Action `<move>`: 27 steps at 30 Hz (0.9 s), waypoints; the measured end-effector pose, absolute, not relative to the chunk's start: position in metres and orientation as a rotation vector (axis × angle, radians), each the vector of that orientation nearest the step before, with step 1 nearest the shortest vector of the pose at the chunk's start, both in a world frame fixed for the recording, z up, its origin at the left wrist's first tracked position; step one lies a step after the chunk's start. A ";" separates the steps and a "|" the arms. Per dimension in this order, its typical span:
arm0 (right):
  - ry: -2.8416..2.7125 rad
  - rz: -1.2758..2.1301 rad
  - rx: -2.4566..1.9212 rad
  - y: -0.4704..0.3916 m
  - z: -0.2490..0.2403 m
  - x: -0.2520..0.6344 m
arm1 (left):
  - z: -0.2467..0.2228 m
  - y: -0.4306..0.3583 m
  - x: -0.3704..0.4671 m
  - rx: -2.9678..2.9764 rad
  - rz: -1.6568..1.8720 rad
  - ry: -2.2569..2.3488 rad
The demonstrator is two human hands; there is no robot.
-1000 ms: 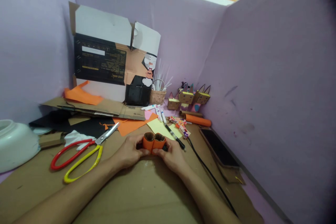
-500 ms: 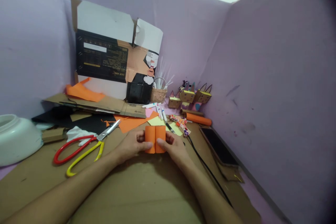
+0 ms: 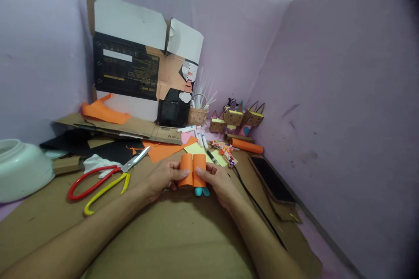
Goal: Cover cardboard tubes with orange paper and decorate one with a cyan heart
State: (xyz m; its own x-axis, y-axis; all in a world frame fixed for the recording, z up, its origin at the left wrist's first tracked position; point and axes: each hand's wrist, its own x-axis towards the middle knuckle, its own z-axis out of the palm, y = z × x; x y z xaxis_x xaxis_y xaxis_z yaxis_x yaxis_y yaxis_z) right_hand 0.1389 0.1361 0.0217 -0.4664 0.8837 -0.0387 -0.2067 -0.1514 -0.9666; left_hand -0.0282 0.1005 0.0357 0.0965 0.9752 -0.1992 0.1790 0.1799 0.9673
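Observation:
Two upright orange paper tubes stand side by side between my hands, low in the middle of the view. My left hand grips the left tube, its thumb across the front. On the right tube, my right hand has its thumb on the front and its fingers behind. Small blue rounded pieces show just under the right tube; how they join it cannot be seen. Scissors with red and yellow handles lie left of my left hand, blades pointing up and right.
Cardboard covers the tabletop. A white bowl is at the left, a phone at the right with a black cable nearby. Behind are markers, a glue gun, an orange roll and cardboard animal figures.
The blue pieces have come into view below the right tube. The tubes have tilted slightly and stand a little further apart at the bottom. The whole view has shifted slightly.

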 end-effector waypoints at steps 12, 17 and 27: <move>-1.199 1.641 -0.819 0.137 0.017 0.139 | 0.048 0.094 -0.040 1.709 1.111 2.020; -1.269 1.617 -0.763 0.134 0.015 0.139 | 0.038 0.081 -0.012 1.501 1.117 1.435; -1.553 1.585 -0.725 0.128 0.018 0.134 | 0.028 0.084 -0.011 1.379 1.103 1.242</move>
State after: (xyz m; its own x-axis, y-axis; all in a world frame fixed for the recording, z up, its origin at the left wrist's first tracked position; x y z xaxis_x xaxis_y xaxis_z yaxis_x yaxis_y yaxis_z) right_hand 0.1337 0.1277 0.0176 -0.5285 0.8398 0.1241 -0.1411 0.0572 -0.9883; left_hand -0.0105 0.0840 0.0281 0.0797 0.9964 0.0293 0.1462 -0.0407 0.9884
